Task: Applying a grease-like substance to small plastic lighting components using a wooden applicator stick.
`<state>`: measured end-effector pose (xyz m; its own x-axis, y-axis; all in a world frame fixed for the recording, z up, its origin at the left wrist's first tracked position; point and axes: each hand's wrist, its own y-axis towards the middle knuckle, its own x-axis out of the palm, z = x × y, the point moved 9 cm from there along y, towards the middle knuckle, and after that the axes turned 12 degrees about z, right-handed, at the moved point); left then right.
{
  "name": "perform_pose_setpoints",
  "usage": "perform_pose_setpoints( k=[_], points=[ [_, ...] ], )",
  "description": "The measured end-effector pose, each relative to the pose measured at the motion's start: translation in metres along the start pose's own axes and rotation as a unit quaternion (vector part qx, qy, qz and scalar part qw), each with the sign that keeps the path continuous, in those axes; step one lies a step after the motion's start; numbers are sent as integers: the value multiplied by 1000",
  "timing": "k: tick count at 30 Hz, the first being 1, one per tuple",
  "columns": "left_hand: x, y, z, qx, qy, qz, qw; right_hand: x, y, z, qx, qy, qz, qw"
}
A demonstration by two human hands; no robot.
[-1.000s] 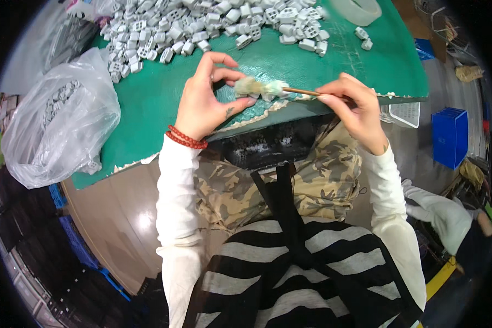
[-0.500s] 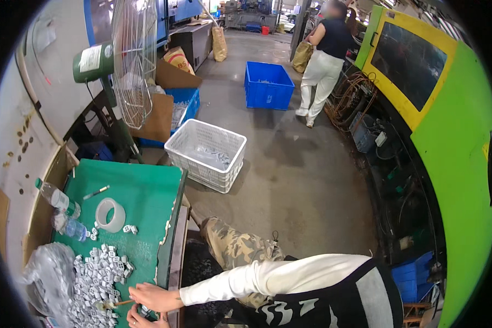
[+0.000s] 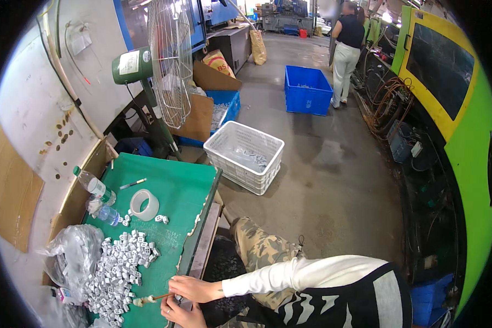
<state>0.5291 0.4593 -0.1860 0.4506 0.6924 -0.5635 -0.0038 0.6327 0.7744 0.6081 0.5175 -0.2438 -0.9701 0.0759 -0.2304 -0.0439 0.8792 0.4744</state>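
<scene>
My right hand [image 3: 195, 288], at the end of a white sleeve, is closed around a thin brown stick [image 3: 163, 296] with a pale, ragged clump at its tip. That tip hovers by the right edge of a heap of small light-grey plastic parts [image 3: 120, 268] with holes. Just below, my left hand [image 3: 181, 312], wearing a ring, has its fingers curled in close to the right one. What it grips is mostly hidden between the hands. Both hands are at the near right edge of the green tabletop [image 3: 175, 180].
Clear plastic bags [image 3: 79, 254] lie left of the heap. Beyond are bottles [image 3: 95, 186], a tape roll [image 3: 144, 205] and a pen [image 3: 133, 183]. A white crate [image 3: 243, 158], a blue bin [image 3: 308, 93] and a caged fan [image 3: 169, 60] stand farther off. A person [image 3: 347, 52] is at the back.
The view has swung left, so the scene sits farther right. The stick's tip has shifted from over the heap to its right edge. The person in the background is farther away.
</scene>
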Motion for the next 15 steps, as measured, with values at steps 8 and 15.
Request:
perform_pose_setpoints(
  k=[8,15],
  points=[
    [6,-6,0,-13,13,-100,995,-5,-4,1,-1,27,6,1000],
    [2,-16,7,-39,-40,-95,994,-4,-22,6,-3,15,-30,999]
  ],
)
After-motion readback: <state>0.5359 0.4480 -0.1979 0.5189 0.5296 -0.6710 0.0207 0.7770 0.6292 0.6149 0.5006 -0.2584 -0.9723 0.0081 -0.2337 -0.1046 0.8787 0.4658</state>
